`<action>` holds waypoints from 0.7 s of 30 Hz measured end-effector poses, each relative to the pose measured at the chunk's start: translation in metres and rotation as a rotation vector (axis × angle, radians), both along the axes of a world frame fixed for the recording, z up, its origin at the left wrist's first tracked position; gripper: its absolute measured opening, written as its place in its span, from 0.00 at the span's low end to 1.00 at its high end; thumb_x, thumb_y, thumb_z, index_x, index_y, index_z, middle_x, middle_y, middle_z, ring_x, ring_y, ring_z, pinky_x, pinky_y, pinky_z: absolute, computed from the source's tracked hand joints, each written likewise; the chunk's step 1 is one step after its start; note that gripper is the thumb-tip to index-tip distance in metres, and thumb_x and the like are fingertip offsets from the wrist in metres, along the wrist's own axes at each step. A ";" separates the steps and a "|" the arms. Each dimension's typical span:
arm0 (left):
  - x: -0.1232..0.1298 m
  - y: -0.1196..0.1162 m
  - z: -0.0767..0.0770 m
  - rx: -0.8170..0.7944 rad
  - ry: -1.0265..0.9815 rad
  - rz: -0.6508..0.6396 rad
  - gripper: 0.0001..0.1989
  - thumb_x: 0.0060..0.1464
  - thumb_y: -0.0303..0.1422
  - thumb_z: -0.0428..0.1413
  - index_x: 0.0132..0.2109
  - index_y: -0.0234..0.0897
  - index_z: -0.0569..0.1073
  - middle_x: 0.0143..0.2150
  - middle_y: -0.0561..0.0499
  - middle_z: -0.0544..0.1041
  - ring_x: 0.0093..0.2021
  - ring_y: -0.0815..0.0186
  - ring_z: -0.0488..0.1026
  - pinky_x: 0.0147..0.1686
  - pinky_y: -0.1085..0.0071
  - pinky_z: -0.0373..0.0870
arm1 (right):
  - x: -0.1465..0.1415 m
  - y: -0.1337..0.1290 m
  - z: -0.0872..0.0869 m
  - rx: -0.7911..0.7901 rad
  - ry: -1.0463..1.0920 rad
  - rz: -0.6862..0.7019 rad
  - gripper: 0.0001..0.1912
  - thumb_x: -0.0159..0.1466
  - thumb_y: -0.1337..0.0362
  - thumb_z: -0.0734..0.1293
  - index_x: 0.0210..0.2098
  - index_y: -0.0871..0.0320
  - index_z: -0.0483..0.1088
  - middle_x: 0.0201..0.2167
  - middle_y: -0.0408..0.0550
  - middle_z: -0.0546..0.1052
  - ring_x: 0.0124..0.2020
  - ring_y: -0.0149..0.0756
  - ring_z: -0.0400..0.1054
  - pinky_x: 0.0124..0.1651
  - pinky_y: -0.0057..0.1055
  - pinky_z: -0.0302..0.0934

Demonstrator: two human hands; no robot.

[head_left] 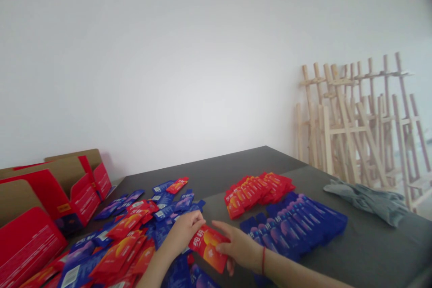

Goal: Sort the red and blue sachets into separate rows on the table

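Note:
A red sachet (209, 248) with orange fruit printed on it is held between my two hands above the table. My right hand (241, 247) grips its right side, thumb on the front. At its upper left corner, my left hand (187, 229) pinches the edge with curled fingers. Left of my hands lies a loose, mixed heap of blue sachets (165, 213) and red sachets (118, 256). To the right, overlapping rows are laid out: a red row (256, 191) farther back and a blue row (297, 225) nearer.
Open red cardboard boxes (81, 198) stand at the left edge of the dark table (216, 180). A crumpled grey cloth or bag (367, 198) lies at the right. Wooden easels (347, 121) lean by the white wall behind.

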State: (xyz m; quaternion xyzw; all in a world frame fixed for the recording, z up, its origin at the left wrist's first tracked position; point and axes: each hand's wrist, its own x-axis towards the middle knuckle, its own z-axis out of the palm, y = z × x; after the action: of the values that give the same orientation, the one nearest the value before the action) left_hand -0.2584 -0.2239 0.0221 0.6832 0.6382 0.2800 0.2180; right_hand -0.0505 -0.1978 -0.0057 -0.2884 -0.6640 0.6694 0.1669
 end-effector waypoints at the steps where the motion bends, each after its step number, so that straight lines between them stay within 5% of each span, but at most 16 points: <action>1: 0.001 0.000 0.000 0.007 0.025 0.005 0.12 0.55 0.42 0.49 0.30 0.40 0.67 0.26 0.56 0.71 0.29 0.65 0.67 0.31 0.71 0.56 | 0.002 -0.002 0.000 0.031 -0.008 -0.006 0.42 0.58 0.72 0.61 0.70 0.60 0.44 0.32 0.47 0.77 0.17 0.28 0.64 0.23 0.27 0.63; 5: 0.004 0.000 -0.004 0.004 0.078 0.004 0.10 0.55 0.40 0.49 0.31 0.40 0.68 0.26 0.56 0.71 0.29 0.65 0.68 0.31 0.70 0.55 | 0.011 -0.013 0.001 0.244 -0.175 -0.002 0.37 0.62 0.71 0.58 0.70 0.56 0.50 0.37 0.51 0.78 0.22 0.32 0.69 0.28 0.31 0.67; 7: 0.003 0.001 -0.006 -0.006 0.078 0.007 0.09 0.54 0.39 0.49 0.31 0.40 0.67 0.27 0.56 0.71 0.30 0.65 0.68 0.31 0.70 0.55 | 0.017 -0.020 0.003 0.537 -0.274 -0.012 0.34 0.62 0.68 0.60 0.68 0.56 0.56 0.47 0.57 0.77 0.38 0.43 0.74 0.42 0.39 0.69; 9: 0.003 0.002 -0.008 -0.020 0.061 0.006 0.09 0.53 0.39 0.49 0.31 0.40 0.67 0.26 0.56 0.70 0.29 0.65 0.67 0.31 0.71 0.57 | 0.022 -0.028 0.007 0.871 -0.333 0.017 0.34 0.60 0.62 0.65 0.66 0.58 0.60 0.62 0.62 0.67 0.59 0.55 0.64 0.59 0.47 0.59; 11: 0.003 0.003 -0.008 -0.037 0.031 -0.011 0.09 0.53 0.39 0.48 0.30 0.40 0.66 0.25 0.57 0.69 0.29 0.66 0.66 0.31 0.71 0.58 | 0.022 -0.035 0.011 1.059 -0.371 0.112 0.39 0.60 0.55 0.68 0.67 0.61 0.58 0.69 0.64 0.54 0.69 0.59 0.47 0.68 0.49 0.43; 15: 0.009 0.002 -0.004 -0.058 -0.026 -0.050 0.11 0.54 0.41 0.47 0.31 0.40 0.66 0.29 0.56 0.72 0.32 0.65 0.69 0.33 0.72 0.63 | 0.008 -0.046 0.013 1.123 -0.445 0.165 0.43 0.63 0.51 0.65 0.70 0.65 0.49 0.71 0.65 0.48 0.71 0.56 0.41 0.69 0.48 0.40; 21: 0.012 0.001 -0.006 -0.067 0.012 -0.022 0.10 0.55 0.40 0.46 0.31 0.40 0.66 0.29 0.55 0.73 0.32 0.65 0.70 0.33 0.71 0.63 | -0.014 -0.048 -0.007 1.251 -0.611 -0.003 0.45 0.54 0.63 0.67 0.69 0.63 0.51 0.69 0.66 0.52 0.56 0.58 0.65 0.49 0.49 0.66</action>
State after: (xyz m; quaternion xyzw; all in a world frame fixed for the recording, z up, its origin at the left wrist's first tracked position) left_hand -0.2460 -0.2232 0.0162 0.6841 0.6409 0.2519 0.2403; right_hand -0.0645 -0.2456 -0.0131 -0.3142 -0.9419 0.0494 0.1082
